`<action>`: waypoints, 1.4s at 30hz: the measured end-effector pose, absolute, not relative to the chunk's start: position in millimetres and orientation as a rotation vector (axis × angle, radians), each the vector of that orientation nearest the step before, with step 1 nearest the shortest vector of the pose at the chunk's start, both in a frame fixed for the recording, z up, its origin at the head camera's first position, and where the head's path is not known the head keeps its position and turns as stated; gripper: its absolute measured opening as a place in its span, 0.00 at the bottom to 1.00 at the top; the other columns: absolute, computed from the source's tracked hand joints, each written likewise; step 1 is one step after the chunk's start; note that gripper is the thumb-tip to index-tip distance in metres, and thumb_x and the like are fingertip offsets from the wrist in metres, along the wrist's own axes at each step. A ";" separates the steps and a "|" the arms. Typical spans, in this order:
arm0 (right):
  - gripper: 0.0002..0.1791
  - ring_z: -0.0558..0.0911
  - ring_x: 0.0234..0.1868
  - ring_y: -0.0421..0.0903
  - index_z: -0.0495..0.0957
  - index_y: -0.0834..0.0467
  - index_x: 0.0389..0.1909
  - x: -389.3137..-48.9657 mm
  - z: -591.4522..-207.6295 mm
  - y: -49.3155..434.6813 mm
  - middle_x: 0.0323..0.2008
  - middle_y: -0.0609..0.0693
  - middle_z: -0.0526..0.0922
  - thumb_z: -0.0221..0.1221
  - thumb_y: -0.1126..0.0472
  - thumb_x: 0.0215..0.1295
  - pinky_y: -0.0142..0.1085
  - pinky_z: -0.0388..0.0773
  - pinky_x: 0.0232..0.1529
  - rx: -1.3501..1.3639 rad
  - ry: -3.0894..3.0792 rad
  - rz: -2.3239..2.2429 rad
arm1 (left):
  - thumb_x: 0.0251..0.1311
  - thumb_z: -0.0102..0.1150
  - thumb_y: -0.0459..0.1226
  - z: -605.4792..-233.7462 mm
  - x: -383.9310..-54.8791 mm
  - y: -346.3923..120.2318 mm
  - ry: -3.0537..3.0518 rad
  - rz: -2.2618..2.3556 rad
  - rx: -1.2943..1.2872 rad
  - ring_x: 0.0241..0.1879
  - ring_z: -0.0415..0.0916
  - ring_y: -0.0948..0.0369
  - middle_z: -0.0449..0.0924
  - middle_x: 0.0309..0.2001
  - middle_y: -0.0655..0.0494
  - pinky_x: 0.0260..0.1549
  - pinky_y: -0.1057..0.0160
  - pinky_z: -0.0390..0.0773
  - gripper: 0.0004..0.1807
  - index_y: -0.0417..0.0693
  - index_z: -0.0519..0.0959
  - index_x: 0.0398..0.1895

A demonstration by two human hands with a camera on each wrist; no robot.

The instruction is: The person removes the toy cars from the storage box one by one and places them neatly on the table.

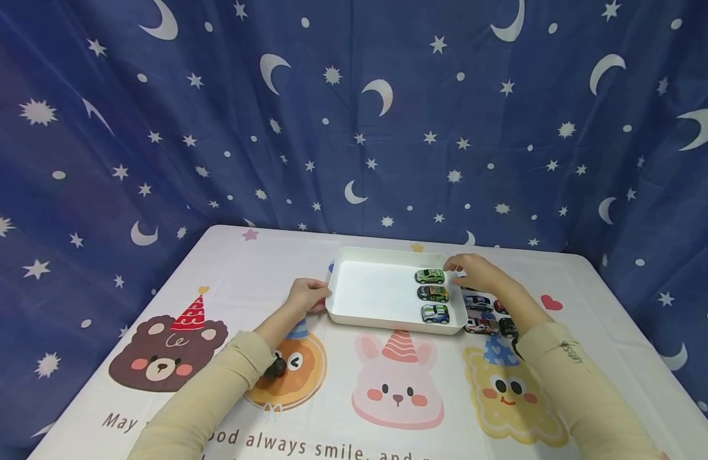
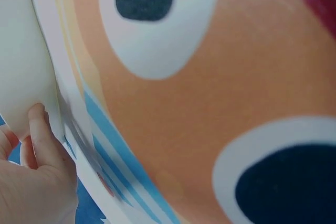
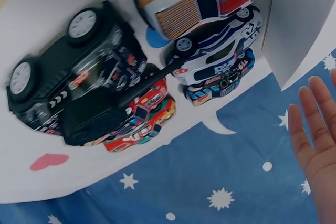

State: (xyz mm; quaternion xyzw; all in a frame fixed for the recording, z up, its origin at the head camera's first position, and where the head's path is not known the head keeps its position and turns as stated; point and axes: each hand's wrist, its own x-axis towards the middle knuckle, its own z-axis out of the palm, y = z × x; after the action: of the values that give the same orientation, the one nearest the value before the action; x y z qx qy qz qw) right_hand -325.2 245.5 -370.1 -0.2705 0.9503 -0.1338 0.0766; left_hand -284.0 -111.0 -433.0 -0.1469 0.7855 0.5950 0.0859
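Left hand sits nearest, thumb and curled fingers pinching the left end of a white tray, which rests on the printed worktop; it looks like a steadying grip. Inside the tray, along its right end, three toy cars form a column: closest a white, green and blue car, then a dark patterned car, then a bright green car on the far side. Just outside the right wall more cars stand on the worktop, among them a white-and-orange car, a white-and-blue car beyond it and a black car farther right. Right hand is at the tray's far right corner, fingers nearly straight and slightly spread, nothing seen in them; whether a fingertip touches the rim I cannot tell. Behind it all hangs a blue curtain with moons and stars. I judge the step to be arranging cars in the tray; the next move would call for the right hand to pinch one from the outside group and lower it inside, without nudging the column
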 end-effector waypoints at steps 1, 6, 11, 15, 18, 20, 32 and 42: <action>0.16 0.79 0.49 0.60 0.77 0.67 0.48 -326.4 -371.2 245.1 0.46 0.63 0.82 0.62 0.68 0.58 0.50 0.78 0.51 -0.809 2.846 -0.409 | 0.56 0.59 0.31 -433.1 -283.9 -111.0 2.338 1.774 -0.438 0.21 0.76 0.67 0.83 0.39 0.42 0.24 0.72 0.83 0.14 0.35 0.79 0.46; 0.17 0.78 0.51 0.60 0.77 0.66 0.49 -331.0 -375.4 240.5 0.48 0.62 0.81 0.61 0.67 0.59 0.51 0.78 0.53 -0.766 2.831 -0.440 | 0.56 0.59 0.30 -433.5 -282.9 -112.0 2.329 1.780 -0.433 0.21 0.76 0.67 0.83 0.37 0.43 0.25 0.71 0.84 0.13 0.34 0.79 0.45; 0.16 0.77 0.52 0.59 0.77 0.65 0.49 -336.1 -378.4 235.3 0.48 0.62 0.81 0.61 0.67 0.59 0.51 0.78 0.54 -0.729 2.829 -0.445 | 0.57 0.59 0.30 -433.8 -283.5 -112.4 2.306 1.784 -0.461 0.21 0.76 0.67 0.83 0.37 0.44 0.24 0.71 0.83 0.13 0.35 0.79 0.45; 0.16 0.78 0.51 0.59 0.77 0.65 0.49 -340.8 -380.3 233.1 0.48 0.62 0.81 0.61 0.68 0.59 0.50 0.79 0.52 -0.717 2.844 -0.444 | 0.56 0.59 0.30 -432.5 -284.0 -111.5 2.296 1.782 -0.463 0.21 0.76 0.67 0.83 0.39 0.43 0.24 0.71 0.83 0.13 0.35 0.79 0.46; 0.16 0.78 0.51 0.59 0.77 0.66 0.49 -345.0 -381.7 230.7 0.48 0.62 0.81 0.61 0.68 0.59 0.50 0.79 0.51 -0.715 2.854 -0.457 | 0.56 0.59 0.30 -430.5 -284.3 -111.1 2.304 1.779 -0.447 0.21 0.76 0.68 0.84 0.39 0.42 0.24 0.71 0.83 0.14 0.35 0.79 0.46; 0.16 0.78 0.51 0.60 0.77 0.66 0.49 -348.1 -382.6 228.5 0.48 0.62 0.80 0.61 0.68 0.60 0.49 0.80 0.51 -0.723 2.855 -0.462 | 0.56 0.59 0.30 -429.8 -284.6 -111.4 2.308 1.775 -0.446 0.21 0.76 0.68 0.84 0.38 0.42 0.24 0.71 0.83 0.14 0.35 0.79 0.46; 0.16 0.77 0.50 0.59 0.76 0.67 0.49 -360.2 -390.8 215.3 0.47 0.63 0.80 0.60 0.68 0.60 0.49 0.79 0.52 -0.675 2.802 -0.513 | 0.56 0.60 0.30 -431.4 -286.1 -110.5 2.301 1.771 -0.458 0.22 0.78 0.67 0.83 0.40 0.42 0.25 0.70 0.84 0.14 0.36 0.79 0.46; 0.16 0.78 0.49 0.57 0.77 0.66 0.48 -365.8 -401.9 211.5 0.47 0.63 0.80 0.62 0.66 0.59 0.48 0.78 0.54 -0.625 2.807 -0.436 | 0.56 0.60 0.30 -429.6 -284.2 -111.3 2.284 1.786 -0.465 0.23 0.78 0.66 0.83 0.43 0.40 0.28 0.68 0.85 0.14 0.35 0.79 0.46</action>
State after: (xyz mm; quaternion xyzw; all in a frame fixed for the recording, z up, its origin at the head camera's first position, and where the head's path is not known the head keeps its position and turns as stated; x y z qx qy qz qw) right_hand -365.8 211.5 -401.9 -0.2134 0.9586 -0.1489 0.1161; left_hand -284.2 -111.3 -429.6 -0.1576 0.7737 0.6050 0.1026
